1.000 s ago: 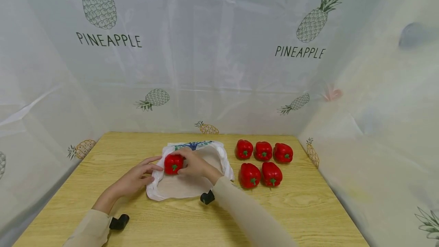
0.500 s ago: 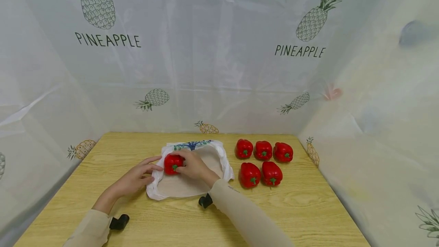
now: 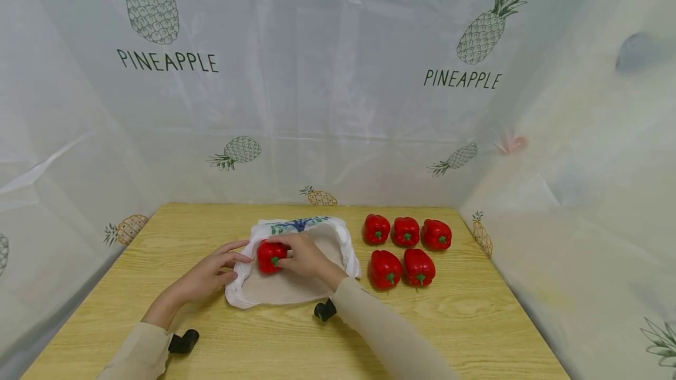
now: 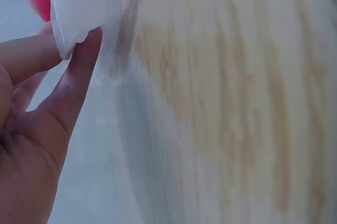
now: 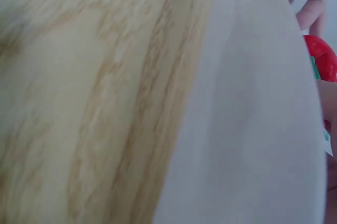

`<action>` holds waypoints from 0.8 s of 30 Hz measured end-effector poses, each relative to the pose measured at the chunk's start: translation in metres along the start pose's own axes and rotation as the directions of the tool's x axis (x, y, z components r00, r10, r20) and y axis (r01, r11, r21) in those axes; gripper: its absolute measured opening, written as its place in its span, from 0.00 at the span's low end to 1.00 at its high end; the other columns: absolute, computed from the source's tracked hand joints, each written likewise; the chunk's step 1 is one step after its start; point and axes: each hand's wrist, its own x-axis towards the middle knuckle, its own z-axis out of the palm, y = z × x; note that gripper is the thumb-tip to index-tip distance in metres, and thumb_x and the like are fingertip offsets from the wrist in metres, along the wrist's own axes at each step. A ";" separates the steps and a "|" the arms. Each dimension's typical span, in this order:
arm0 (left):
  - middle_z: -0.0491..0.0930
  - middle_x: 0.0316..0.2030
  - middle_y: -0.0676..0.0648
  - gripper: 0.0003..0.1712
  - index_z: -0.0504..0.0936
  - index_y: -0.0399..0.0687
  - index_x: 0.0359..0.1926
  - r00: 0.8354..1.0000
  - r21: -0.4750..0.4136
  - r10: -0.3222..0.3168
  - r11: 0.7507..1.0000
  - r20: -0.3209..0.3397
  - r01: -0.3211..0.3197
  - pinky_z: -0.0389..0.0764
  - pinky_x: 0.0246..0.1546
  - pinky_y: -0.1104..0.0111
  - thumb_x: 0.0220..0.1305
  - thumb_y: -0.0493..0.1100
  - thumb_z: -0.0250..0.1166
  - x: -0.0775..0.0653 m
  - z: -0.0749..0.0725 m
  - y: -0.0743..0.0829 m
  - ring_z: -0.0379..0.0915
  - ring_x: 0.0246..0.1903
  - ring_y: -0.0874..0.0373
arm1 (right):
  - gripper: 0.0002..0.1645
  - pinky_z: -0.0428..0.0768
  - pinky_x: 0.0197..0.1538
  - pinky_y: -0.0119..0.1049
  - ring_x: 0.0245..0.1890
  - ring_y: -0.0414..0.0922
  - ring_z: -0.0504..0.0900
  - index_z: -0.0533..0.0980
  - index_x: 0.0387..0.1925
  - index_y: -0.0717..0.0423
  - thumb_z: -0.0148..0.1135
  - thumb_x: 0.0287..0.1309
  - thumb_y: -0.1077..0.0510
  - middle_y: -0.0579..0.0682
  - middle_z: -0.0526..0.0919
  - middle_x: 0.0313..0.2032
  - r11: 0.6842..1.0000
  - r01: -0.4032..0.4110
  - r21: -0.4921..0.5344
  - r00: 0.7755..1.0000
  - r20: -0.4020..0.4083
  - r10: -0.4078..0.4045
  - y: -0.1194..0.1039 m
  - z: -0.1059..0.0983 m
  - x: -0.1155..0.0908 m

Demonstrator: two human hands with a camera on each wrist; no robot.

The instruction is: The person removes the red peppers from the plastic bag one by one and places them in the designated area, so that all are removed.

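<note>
A white bag (image 3: pixel 282 292) with a blue and green print lies on the table, its mouth spread wide and its pale inside showing. Within the mouth, near the left side, my right hand (image 3: pixel 306 258) holds a red bell pepper (image 3: pixel 269 258), thumb by the green stem and fingers over the top. My left hand (image 3: pixel 206 277) is at the bag's left rim. In the left wrist view its thumb and fingers pinch the edge of the bag (image 4: pixel 95 3). Only part of the pepper (image 5: pixel 322 58) shows at the right border of the right wrist view.
Several more red bell peppers (image 3: pixel 385 269) stand in two rows right of the bag on the wooden table (image 3: pixel 465 321). Pineapple-print curtains (image 3: pixel 338 104) enclose the back and both sides. A black wrist camera (image 3: pixel 183 342) sits at the left cuff.
My right hand and the pepper have shifted slightly to the right and toward me inside the bag's mouth. The left hand stays at the rim.
</note>
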 end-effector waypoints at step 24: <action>0.74 0.69 0.40 0.35 0.66 0.41 0.79 1.000 0.018 0.016 1.000 -0.002 -0.016 0.79 0.50 0.69 0.75 0.30 0.64 0.003 0.002 0.003 0.75 0.58 0.47 | 0.33 0.75 0.68 0.35 0.68 0.40 0.77 0.79 0.69 0.45 0.74 0.64 0.65 0.42 0.80 0.68 0.992 0.127 0.000 0.990 0.057 -0.127 -0.009 -0.032 -0.027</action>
